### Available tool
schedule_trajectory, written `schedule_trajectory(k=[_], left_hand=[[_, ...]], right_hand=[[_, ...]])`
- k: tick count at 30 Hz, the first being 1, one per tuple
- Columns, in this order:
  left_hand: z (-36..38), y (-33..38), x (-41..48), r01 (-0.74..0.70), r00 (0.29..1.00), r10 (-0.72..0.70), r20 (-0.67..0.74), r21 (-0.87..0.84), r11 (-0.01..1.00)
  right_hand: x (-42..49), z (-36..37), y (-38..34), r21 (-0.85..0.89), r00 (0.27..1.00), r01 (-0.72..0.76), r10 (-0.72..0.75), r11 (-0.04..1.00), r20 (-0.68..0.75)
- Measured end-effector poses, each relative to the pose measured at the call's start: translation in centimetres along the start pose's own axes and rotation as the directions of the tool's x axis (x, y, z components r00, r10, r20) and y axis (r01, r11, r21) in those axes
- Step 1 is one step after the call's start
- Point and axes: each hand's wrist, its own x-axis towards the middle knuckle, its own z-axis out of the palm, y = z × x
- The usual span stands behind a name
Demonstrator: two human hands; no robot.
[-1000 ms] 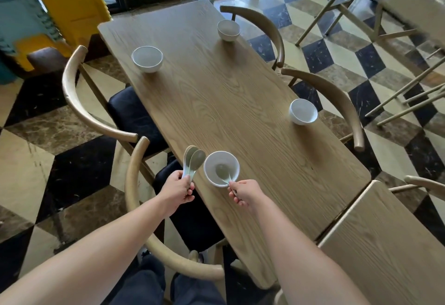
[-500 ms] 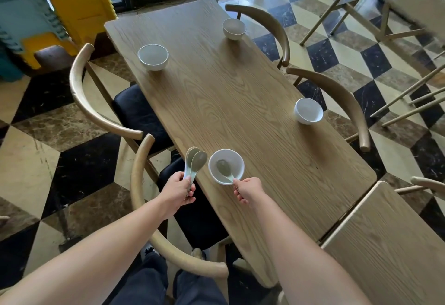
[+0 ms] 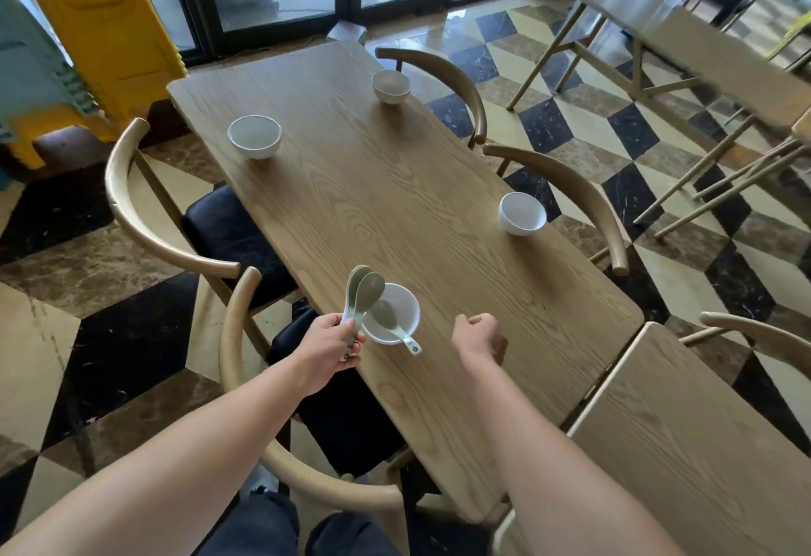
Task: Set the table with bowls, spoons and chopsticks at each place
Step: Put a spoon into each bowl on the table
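I'm looking down on a long wooden table [image 3: 395,213], pale oak with strong wavy grain and rounded corners. Four round bowls on it, smooth white ceramic. The nearest bowl [image 3: 406,314] sits at the near left edge, and one ceramic soup spoon [image 3: 388,319] rests in it, greyish scoop down inside, white handle poking over the rim toward me. The other three are bare: the far left bowl [image 3: 254,136], the far right bowl [image 3: 391,86], and the near right bowl [image 3: 522,213], each by a table edge, well apart.

My left hand [image 3: 327,351] hovers just left of the nearest bowl, fingers curled tight round the handles of the stacked spoons [image 3: 363,292], scoops fanned upward. I count two scoops for sure; more I can't tell. My right hand [image 3: 478,338] hangs above the tabletop to the right of that bowl, loosely curled, holding nothing, clear of the spoon handle.

Four bentwood chairs [image 3: 566,186] with curved pale backrests are tucked in around the table, the left ones with dark cushioned seats. The floor [image 3: 614,138] is glossy checkered marble. A second wooden table [image 3: 702,446] butts against the near right corner.
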Motion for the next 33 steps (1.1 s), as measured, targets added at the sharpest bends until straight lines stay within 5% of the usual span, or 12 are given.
schedule_trajectory(k=[2, 4, 6, 16, 25, 33], left_hand=[[1.1, 0.5, -0.5, -0.016, 0.999, 0.017, 0.045, -0.027, 1.0], [2.3, 0.9, -1.0, -0.027, 0.995, 0.03, 0.093, -0.042, 0.999], [3.5, 0.9, -1.6, -0.045, 0.985, 0.048, 0.169, -0.02, 0.999], [6.2, 1.1, -0.9, -0.094, 0.912, 0.025, 0.409, 0.148, 0.985], [7.1, 3.4, -0.4, -0.008, 0.942, -0.038, 0.333, 0.136, 0.991], [11.9, 5.5, 3.4, 0.037, 0.968, -0.05, 0.248, 0.056, 0.998]], right_hand=[[-0.9, -1.0, -1.3, 0.175, 0.982, 0.015, -0.048, 0.985, 0.185], [-2.6, -1.6, -2.0, 0.314, 0.893, -0.049, -0.099, 0.948, 0.439], [-4.1, -1.6, -2.1, 0.392, 0.824, -0.087, -0.155, 0.916, 0.545], [-6.6, -2.0, -1.4, 0.551, 0.938, -0.205, 0.001, 0.809, 0.347], [-4.5, -5.0, 0.6, 0.539, 0.956, -0.268, 0.151, 0.799, 0.252], [2.9, -10.5, -2.0, 0.396, 0.926, -0.258, 0.109, 0.881, 0.361]])
